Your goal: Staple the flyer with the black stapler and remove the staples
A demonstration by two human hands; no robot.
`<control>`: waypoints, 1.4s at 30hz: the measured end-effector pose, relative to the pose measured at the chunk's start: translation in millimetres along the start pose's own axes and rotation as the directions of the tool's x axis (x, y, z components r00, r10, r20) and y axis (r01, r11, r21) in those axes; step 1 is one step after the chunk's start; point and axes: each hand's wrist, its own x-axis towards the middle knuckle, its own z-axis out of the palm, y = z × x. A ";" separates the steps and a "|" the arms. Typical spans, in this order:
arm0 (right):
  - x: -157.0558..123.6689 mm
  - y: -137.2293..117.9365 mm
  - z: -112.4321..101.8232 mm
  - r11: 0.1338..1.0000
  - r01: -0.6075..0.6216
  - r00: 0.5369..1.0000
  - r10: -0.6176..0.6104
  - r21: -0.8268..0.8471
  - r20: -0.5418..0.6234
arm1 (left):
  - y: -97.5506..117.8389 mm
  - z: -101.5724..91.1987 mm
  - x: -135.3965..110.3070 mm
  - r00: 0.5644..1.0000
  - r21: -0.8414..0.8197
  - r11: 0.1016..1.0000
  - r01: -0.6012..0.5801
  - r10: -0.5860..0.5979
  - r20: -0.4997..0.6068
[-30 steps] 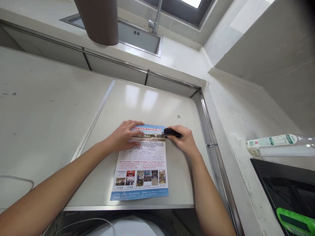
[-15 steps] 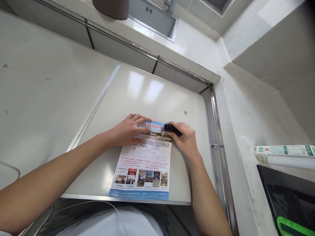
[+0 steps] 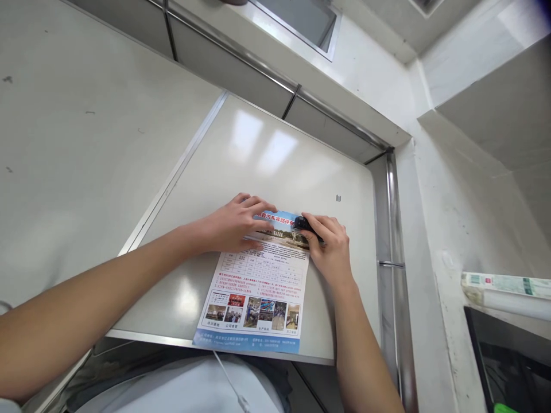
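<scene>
Near sink (image 3: 332,34), glossy table (image 3: 310,180), left hand (image 3: 238,223) spread over flyer (image 3: 262,281), right hand (image 3: 331,246) gripping stapler (image 3: 303,223)

The counter (image 3: 316,172) has a pale, glossy top, and I can see two bright reflections (image 3: 278,150) in it beyond the flyer (image 3: 260,284). The flyer lies on it, reaching the metal near edge (image 3: 150,338). Left of the flyer runs a metal strip (image 3: 181,163), with small dark marks (image 3: 89,112) farther out. A tiny grey bit (image 3: 338,198) sits past the flyer's upper right.
</scene>
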 end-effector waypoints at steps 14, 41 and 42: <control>-1.2 -14.5 11.3 0.972 -0.014 0.998 0.027 -0.234 0.052 | 1.4 -2.3 0.4 1.000 0.051 0.999 -0.009 0.008 0.022; -7.9 34.6 -38.2 0.835 -0.514 0.857 0.510 -0.196 -0.072 | -14.1 -12.6 -2.7 0.995 0.052 0.995 0.088 -0.090 0.052; -6.9 30.1 -36.8 0.824 -0.519 0.854 0.492 -0.227 -0.167 | -14.7 -12.1 -2.6 0.995 0.048 0.995 0.092 -0.095 0.044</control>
